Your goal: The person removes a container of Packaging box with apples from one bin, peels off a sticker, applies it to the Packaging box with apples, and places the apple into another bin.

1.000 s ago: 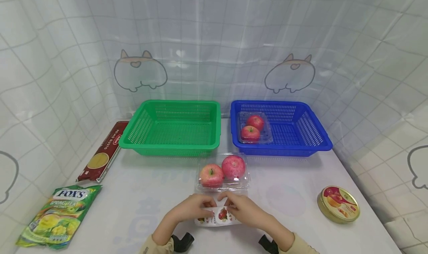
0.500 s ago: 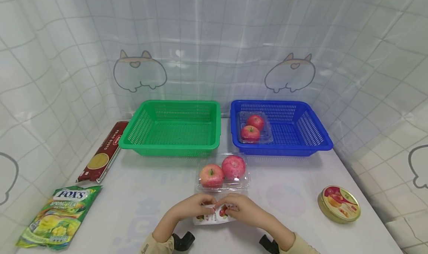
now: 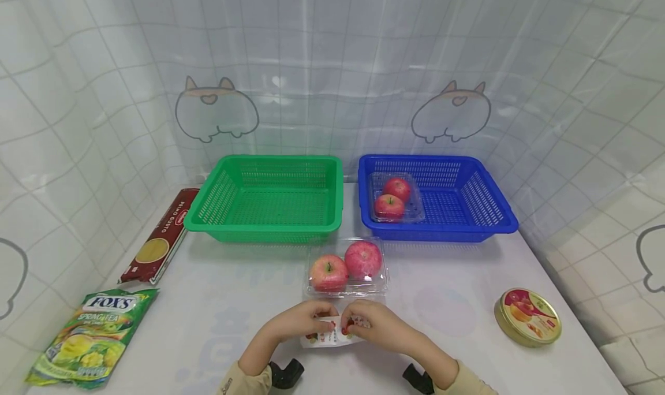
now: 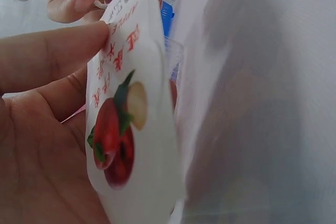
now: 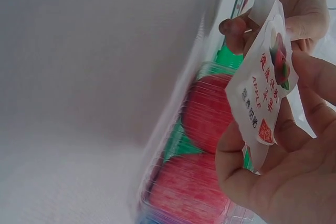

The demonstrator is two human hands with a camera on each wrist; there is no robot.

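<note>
Between both hands is a white strip of apple stickers [image 3: 328,339], printed with apple pictures and red lettering. My left hand [image 3: 297,324] pinches it at its left part, the thumb lying over the printed face in the left wrist view. At the other side my right hand [image 3: 385,328] pinches the strip with curled fingers, which partly cover it. The strip stands tilted and slightly bent in the right wrist view. Just beyond the hands, a clear plastic box [image 3: 383,291] on the table holds a yellowish-red apple [image 3: 328,274] and a redder apple [image 3: 362,260].
A green basket [image 3: 265,228] stands at the back. Beside it, a blue basket [image 3: 441,228] holds another clear box with two apples [image 3: 389,207]. Pasta packet [image 3: 158,239] and FOX'S candy bag [image 3: 93,337] lie left; a round gold tin [image 3: 527,317] sits right.
The right fingers have shifted slightly left along the sticker strip, then back a little. The strip's right end has drawn inward. Boxes, baskets and packets stay where they were.
</note>
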